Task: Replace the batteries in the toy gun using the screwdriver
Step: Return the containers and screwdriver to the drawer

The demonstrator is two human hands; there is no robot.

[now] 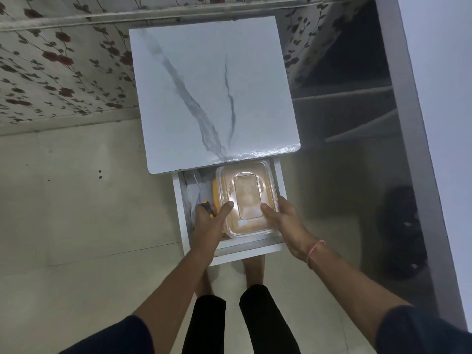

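One screwdriver [207,207] with a black and yellow handle lies in the grasp of the left hand [208,226], over the left part of an open white drawer [178,200]. Its thin metal shaft points away from the person, toward the back of the drawer. The left fingers are curled round the handle, while the left thumb stretches out to the right and presses on the lid of a clear plastic container [245,198].

The container sits in the right part of the drawer and fills most of it. A small white label [242,223] is stuck near the lid's front edge; its writing is too small to read. A yellow object [216,198] shows just beside and partly under the container's left edge.

The right hand [283,221] grips the container's right side, thumb on the lid and fingers wrapped round the edge. A reddish thread [313,249] circles the right wrist.

Above the drawer, a white tabletop [212,98] with grey marble veins covers the drawer's back part. Bare feet stand on the pale floor under the drawer front, and a floral-patterned wall [63,60] lies beyond the table.
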